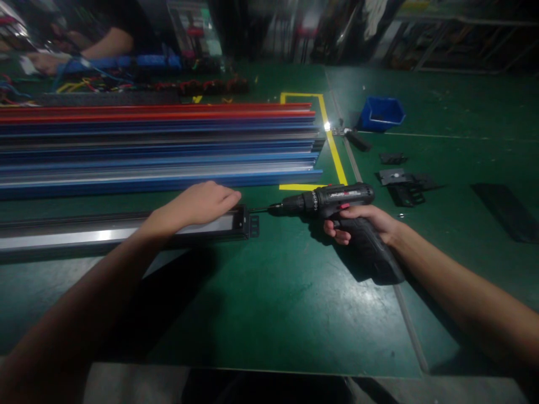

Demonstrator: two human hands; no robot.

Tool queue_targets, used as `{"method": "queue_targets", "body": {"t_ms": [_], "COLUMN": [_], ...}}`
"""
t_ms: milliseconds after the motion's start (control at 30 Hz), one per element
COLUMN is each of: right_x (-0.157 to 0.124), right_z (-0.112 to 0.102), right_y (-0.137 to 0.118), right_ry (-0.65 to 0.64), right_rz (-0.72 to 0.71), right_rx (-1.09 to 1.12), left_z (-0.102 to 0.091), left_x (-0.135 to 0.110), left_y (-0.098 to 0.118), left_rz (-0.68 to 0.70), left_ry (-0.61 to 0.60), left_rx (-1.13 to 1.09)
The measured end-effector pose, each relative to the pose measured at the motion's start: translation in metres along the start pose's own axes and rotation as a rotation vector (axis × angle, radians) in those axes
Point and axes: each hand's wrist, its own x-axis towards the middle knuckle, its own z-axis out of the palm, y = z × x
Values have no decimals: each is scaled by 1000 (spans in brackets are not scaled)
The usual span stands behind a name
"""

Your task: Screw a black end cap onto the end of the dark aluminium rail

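Observation:
My right hand (373,221) is wrapped round the grip of a black cordless drill (343,196), a finger at its trigger. The drill lies level, with its long thin bit pointing left to the end of a long black light-bar-like profile (210,224). The bit tip meets or nearly meets the end cap (241,221); exact contact cannot be made out. A small slotted black bracket (254,225) sticks out from that cap. My left hand (202,203) grips the profile from above near this end, some of its fingers hidden.
Beyond the profile lie several long blue and red rails (168,151) beside yellow tape (334,154). A blue bin (381,114), black brackets (406,182), a black-handled tool (357,139) and a dark flat piece (505,210) are on the right. A co-worker's arm (109,45) is at upper left, near wires.

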Motion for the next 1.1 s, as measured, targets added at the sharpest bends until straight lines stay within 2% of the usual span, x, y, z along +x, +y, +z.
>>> {"method": "queue_targets", "body": {"t_ms": [600, 867, 1100], "right_x": [-1, -2, -2], "right_z": [1, 5, 6], "right_y": [0, -3, -4], "right_ry": [-12, 65, 78], "right_rz": [-7, 39, 73], "right_rx": [-72, -19, 26], "left_z": [4, 6, 4], "left_x": [3, 3, 2], "left_y": [-5, -5, -2], "left_rz": [-4, -78, -96], "left_ry": [-8, 21, 15], "left_rx": [-16, -50, -80]}}
